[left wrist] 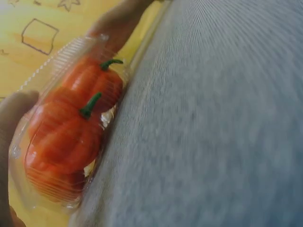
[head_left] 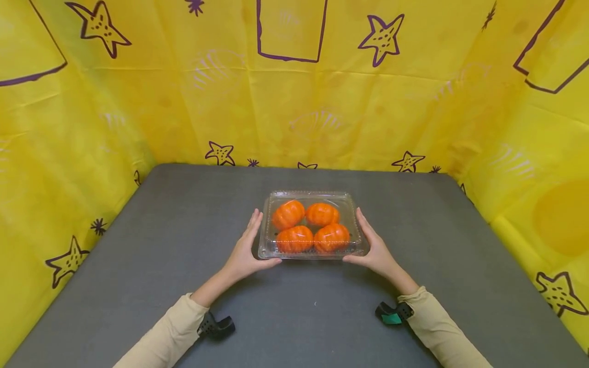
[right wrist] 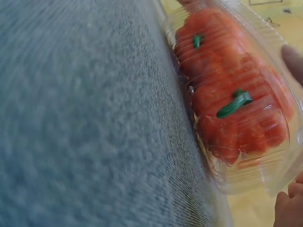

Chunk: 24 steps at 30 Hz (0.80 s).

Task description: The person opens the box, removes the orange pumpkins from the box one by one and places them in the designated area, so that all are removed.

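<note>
A clear plastic clamshell container (head_left: 307, 195) is on the grey table, its lid down over several small orange pumpkins (head_left: 332, 238). Green stems (left wrist: 90, 105) show through the plastic in both wrist views. My left hand (head_left: 244, 255) is at the container's left side, fingers fairly straight along it and the thumb at the front left corner. Mirroring it on the right, my right hand (head_left: 378, 254) has straight fingers beside the box and its thumb at the front edge. Whether the container's base is slightly raised cannot be told.
The grey table top (head_left: 313, 317) stretches around the container. A yellow cloth (head_left: 294, 97) with purple starfish drawings hangs behind and at both sides. Black wrist mounts (head_left: 216, 327) are on both sleeves.
</note>
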Tool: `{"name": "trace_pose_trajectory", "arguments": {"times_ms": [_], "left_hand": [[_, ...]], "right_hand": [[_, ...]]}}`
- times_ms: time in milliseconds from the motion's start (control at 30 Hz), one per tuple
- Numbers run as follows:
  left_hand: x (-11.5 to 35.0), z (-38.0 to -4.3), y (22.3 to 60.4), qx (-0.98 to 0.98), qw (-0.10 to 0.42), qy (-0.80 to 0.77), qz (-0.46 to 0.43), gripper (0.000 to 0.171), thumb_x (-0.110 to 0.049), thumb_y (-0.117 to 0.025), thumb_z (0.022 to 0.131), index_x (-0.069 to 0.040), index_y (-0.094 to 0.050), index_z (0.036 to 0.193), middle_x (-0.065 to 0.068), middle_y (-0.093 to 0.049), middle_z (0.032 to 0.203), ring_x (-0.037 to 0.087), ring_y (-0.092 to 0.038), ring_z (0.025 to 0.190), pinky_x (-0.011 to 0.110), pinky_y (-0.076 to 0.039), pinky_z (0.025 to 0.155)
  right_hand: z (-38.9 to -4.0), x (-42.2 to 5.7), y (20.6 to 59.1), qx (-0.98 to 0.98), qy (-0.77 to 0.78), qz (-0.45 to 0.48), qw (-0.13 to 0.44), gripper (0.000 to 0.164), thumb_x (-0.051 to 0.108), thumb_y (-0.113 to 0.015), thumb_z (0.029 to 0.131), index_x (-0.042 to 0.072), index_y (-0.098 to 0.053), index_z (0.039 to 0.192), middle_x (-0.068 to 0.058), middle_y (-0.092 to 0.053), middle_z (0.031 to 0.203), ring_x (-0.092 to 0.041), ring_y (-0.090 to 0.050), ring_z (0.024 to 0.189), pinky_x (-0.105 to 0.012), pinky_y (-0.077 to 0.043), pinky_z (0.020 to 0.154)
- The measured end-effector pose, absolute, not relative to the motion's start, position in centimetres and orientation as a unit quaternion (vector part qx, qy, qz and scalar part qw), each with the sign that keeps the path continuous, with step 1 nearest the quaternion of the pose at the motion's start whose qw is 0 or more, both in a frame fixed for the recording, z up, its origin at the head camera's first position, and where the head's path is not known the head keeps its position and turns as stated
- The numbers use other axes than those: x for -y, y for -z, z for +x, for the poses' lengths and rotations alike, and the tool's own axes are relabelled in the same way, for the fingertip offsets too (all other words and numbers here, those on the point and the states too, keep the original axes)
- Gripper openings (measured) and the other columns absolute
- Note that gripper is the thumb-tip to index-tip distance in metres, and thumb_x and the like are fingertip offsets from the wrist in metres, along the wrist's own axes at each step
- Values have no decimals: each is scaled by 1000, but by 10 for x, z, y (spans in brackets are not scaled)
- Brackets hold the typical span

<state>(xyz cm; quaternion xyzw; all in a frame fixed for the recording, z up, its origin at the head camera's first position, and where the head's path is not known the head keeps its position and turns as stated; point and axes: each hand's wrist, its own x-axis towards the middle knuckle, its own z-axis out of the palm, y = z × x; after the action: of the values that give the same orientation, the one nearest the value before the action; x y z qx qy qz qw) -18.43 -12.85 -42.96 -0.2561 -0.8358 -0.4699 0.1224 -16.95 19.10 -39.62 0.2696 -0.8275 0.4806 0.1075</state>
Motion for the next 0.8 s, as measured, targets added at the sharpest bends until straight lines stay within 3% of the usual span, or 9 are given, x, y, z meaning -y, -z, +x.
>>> {"name": "trace_pose_trajectory", "arguments": {"times_ms": [133, 300, 367, 633, 800], "left_hand": [[127, -184, 433, 842, 112, 468, -243, 105, -26, -83, 60, -10, -21, 143, 14, -8, 147, 35, -18, 129, 58, -23, 95], [125, -184, 436, 845, 98, 474, -230, 103, -28, -82, 61, -10, -22, 143, 16, -28, 140, 31, -33, 123, 49, -28, 97], [124, -184, 437, 841, 99, 481, -226, 102, -26, -82, 61, -9, -23, 142, 14, -32, 138, 29, -37, 121, 46, -30, 97], [122, -179, 437, 783, 81, 567, -243, 90, -3, -78, 65, 6, -25, 137, 21, -27, 139, 31, -30, 125, 42, -24, 99], [120, -171, 421, 747, 61, 602, -276, 81, 15, -69, 67, 20, -19, 131, 34, -20, 137, 42, -23, 124, 45, -23, 97]], "right_hand": [[-169, -189, 399, 827, -480, 269, 116, 101, -8, -79, 56, -13, -18, 136, -29, -13, 141, -42, -13, 128, -53, -14, 101], [-168, -191, 404, 818, -484, 284, 129, 99, -11, -77, 55, -15, -18, 134, -34, -14, 139, -45, -15, 126, -23, -12, 103], [-169, -192, 405, 812, -489, 292, 131, 99, -12, -77, 55, -16, -17, 134, -35, -15, 137, -46, -15, 126, -17, -12, 101], [-169, -192, 408, 796, -508, 303, 127, 96, -15, -75, 56, -18, -17, 132, -37, -15, 136, -48, -15, 124, -16, -13, 101], [-171, -193, 408, 786, -518, 309, 136, 93, -20, -73, 55, -19, -20, 131, -37, -19, 135, -50, -19, 121, -16, -17, 100]]}}
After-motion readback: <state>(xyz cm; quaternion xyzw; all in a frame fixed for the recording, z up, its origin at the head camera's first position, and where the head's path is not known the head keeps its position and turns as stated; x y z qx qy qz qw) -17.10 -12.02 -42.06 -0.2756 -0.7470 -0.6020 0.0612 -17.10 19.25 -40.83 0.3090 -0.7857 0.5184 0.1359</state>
